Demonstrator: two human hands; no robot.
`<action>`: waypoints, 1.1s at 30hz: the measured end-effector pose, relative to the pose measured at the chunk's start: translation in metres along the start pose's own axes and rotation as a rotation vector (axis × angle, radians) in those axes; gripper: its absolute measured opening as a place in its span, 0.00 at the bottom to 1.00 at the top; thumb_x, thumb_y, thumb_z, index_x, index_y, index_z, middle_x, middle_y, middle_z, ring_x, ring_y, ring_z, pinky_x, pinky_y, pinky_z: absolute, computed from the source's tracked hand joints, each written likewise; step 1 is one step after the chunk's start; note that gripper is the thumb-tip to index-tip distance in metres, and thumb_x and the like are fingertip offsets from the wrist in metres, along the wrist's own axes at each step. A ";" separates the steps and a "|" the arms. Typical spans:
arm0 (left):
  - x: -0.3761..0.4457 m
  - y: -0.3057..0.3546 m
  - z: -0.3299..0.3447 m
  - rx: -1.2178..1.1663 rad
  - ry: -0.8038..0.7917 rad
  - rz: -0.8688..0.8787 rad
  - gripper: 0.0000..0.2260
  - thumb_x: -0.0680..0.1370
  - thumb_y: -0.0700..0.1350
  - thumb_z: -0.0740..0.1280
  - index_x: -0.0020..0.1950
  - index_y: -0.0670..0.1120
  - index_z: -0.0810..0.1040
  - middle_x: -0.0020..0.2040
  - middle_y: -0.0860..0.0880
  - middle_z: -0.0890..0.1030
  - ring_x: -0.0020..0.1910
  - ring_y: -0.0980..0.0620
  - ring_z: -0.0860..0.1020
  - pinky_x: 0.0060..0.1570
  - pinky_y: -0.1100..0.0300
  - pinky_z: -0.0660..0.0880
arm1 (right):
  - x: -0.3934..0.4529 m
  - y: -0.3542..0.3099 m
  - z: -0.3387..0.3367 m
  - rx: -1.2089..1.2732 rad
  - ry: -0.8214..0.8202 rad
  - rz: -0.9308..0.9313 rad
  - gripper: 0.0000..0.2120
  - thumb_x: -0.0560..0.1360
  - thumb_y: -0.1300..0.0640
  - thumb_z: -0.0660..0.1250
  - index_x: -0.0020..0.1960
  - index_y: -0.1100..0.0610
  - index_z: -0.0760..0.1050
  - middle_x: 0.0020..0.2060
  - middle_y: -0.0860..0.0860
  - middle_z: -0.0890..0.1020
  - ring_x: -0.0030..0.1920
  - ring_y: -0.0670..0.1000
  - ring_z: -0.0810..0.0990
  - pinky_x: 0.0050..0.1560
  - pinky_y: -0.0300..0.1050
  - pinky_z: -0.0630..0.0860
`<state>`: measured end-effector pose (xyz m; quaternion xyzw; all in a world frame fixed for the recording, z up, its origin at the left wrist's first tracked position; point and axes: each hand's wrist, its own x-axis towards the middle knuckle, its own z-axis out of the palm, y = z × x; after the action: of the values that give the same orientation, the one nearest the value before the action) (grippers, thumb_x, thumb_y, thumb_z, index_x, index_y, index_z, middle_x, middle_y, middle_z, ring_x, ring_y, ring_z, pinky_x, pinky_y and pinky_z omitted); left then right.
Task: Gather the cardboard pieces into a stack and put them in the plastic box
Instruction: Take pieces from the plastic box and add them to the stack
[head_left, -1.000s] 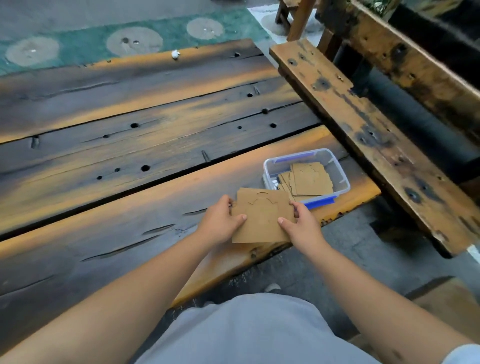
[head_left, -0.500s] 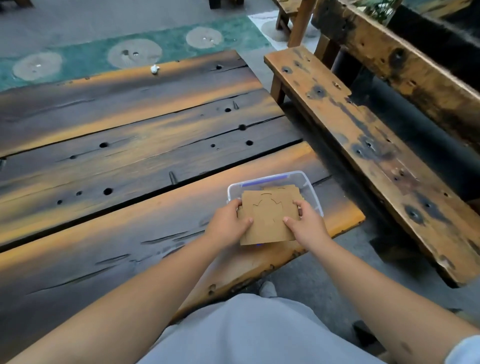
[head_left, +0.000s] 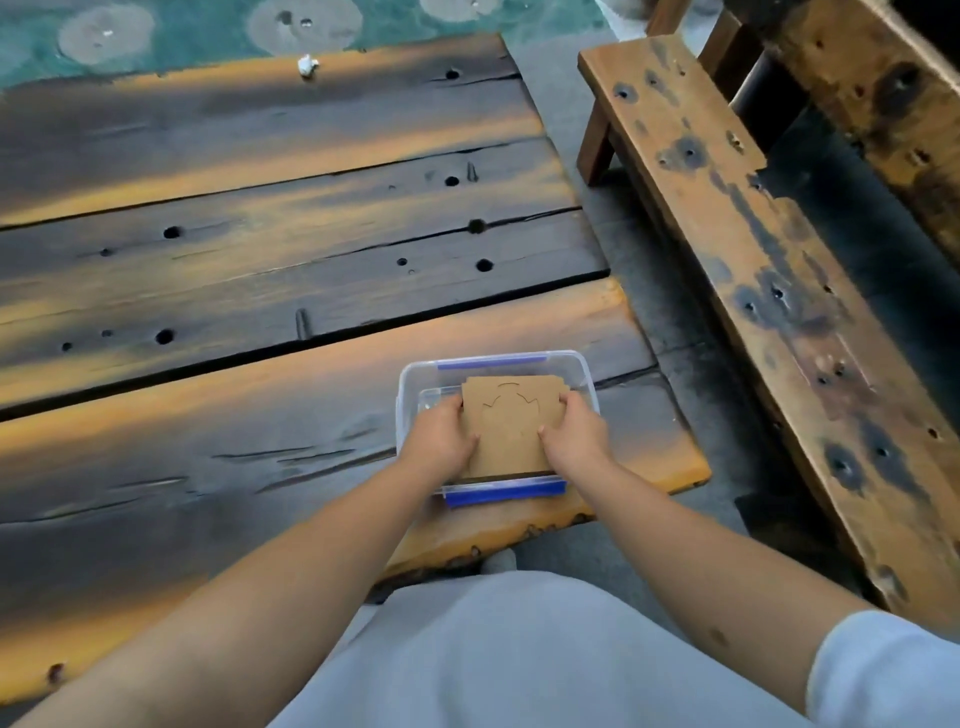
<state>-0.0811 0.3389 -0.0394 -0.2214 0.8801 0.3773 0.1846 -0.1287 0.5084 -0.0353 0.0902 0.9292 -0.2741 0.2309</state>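
Note:
A stack of brown cardboard pieces (head_left: 511, 426), with cut-out outlines on its top sheet, sits inside the clear plastic box (head_left: 410, 379). The box has blue clips and stands near the front right corner of the wooden table (head_left: 260, 291). My left hand (head_left: 441, 441) grips the stack's left edge and my right hand (head_left: 574, 434) grips its right edge. Both hands reach down into the box. Whatever lies under the stack is hidden.
A wooden bench (head_left: 753, 270) runs along the right, across a narrow gap of concrete floor. A small white scrap (head_left: 307, 65) lies at the table's far edge. My light grey clothing (head_left: 519, 654) fills the bottom of the view.
Both hands carried the cardboard stack from the table's front edge rightward over the box, then lowered it inside. The view shifted so the box is now centred.

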 end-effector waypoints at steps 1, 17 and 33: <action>0.001 -0.002 0.003 0.004 0.009 -0.012 0.20 0.75 0.43 0.69 0.67 0.50 0.72 0.58 0.48 0.81 0.54 0.47 0.79 0.48 0.59 0.71 | 0.003 0.000 0.004 -0.027 -0.004 0.003 0.17 0.75 0.58 0.67 0.62 0.51 0.68 0.55 0.53 0.79 0.47 0.53 0.74 0.43 0.45 0.70; 0.015 -0.007 0.008 0.153 -0.086 -0.160 0.14 0.76 0.45 0.64 0.61 0.42 0.73 0.58 0.41 0.78 0.54 0.42 0.77 0.52 0.53 0.74 | 0.015 -0.009 0.025 -0.229 -0.120 0.036 0.18 0.74 0.59 0.61 0.64 0.54 0.67 0.67 0.55 0.66 0.63 0.59 0.65 0.60 0.53 0.71; 0.001 0.007 -0.011 0.049 -0.074 -0.074 0.22 0.76 0.48 0.66 0.67 0.44 0.67 0.66 0.43 0.72 0.60 0.44 0.74 0.54 0.56 0.72 | 0.009 -0.012 0.006 0.012 -0.175 -0.084 0.23 0.72 0.58 0.67 0.66 0.57 0.66 0.66 0.56 0.68 0.62 0.58 0.72 0.56 0.50 0.73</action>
<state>-0.0875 0.3350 -0.0281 -0.2351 0.8727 0.3567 0.2364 -0.1376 0.4961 -0.0382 0.0284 0.9068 -0.2962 0.2987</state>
